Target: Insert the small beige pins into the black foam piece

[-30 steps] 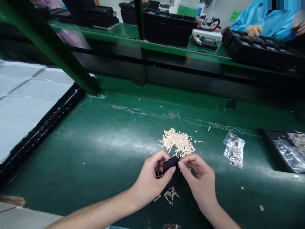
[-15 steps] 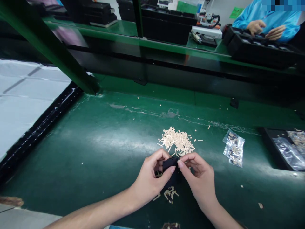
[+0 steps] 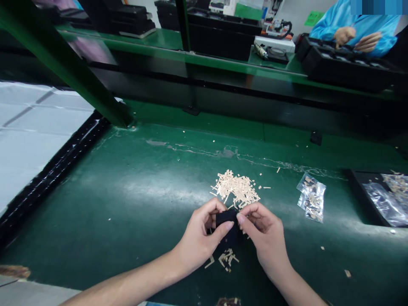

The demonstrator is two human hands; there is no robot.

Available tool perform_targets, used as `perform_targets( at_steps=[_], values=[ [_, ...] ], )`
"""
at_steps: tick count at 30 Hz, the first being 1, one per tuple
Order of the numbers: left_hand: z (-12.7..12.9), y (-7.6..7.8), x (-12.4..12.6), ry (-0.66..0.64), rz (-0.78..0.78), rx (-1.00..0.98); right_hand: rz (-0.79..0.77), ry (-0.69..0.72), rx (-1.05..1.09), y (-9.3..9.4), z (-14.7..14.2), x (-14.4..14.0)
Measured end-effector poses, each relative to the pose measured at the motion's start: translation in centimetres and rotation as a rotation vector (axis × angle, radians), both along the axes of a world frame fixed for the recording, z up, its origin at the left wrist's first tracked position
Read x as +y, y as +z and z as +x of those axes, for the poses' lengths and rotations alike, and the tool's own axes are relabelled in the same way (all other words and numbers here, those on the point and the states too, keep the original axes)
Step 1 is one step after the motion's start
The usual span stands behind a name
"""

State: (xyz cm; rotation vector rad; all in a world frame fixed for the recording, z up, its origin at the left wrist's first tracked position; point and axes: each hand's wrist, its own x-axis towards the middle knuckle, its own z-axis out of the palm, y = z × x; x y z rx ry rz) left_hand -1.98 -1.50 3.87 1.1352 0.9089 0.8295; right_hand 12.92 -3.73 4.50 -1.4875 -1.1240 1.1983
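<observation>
My left hand (image 3: pixel 200 238) is closed around a small black rectangular piece (image 3: pixel 225 217), thumb in front and fingers behind. At the right end of that piece, the thumb and forefinger of my right hand (image 3: pixel 263 231) are pinched together; whatever sits between them is too small to make out. Just beyond my hands lies a heap of small pale tan strips and bits (image 3: pixel 237 187). A smaller scatter of similar strips (image 3: pixel 228 259) rests on the green tabletop (image 3: pixel 143 212) nearer to me.
To the right are clear plastic bags with small parts (image 3: pixel 314 197) and a black tray (image 3: pixel 358 187) holding more bags. A green post (image 3: pixel 95 89) rises at the left. Across the divider, a co-worker in blue sleeves (image 3: pixel 328 21) handles things over black boxes (image 3: pixel 344 70).
The black piece has tilted slightly between my hands, showing a different face. Both hands stay almost in place, and the co-worker's fingers have shifted a little.
</observation>
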Motion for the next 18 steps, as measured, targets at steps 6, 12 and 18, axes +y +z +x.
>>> perform_targets(
  at_steps=[6, 12, 18],
  values=[
    [-0.2, -0.1, 0.3, -0.016, -0.05, -0.051, -0.117, 0.074, 0.294, 0.0, 0.5, 0.5],
    [-0.2, -0.7, 0.5, -0.077, -0.112, -0.224, -0.18, 0.141, 0.478, -0.1, 0.9, 0.9],
    [-0.4, -0.7, 0.6, -0.099, -0.119, -0.199, -0.218, 0.239, 0.525, -0.6, 1.4, 1.5]
  ],
)
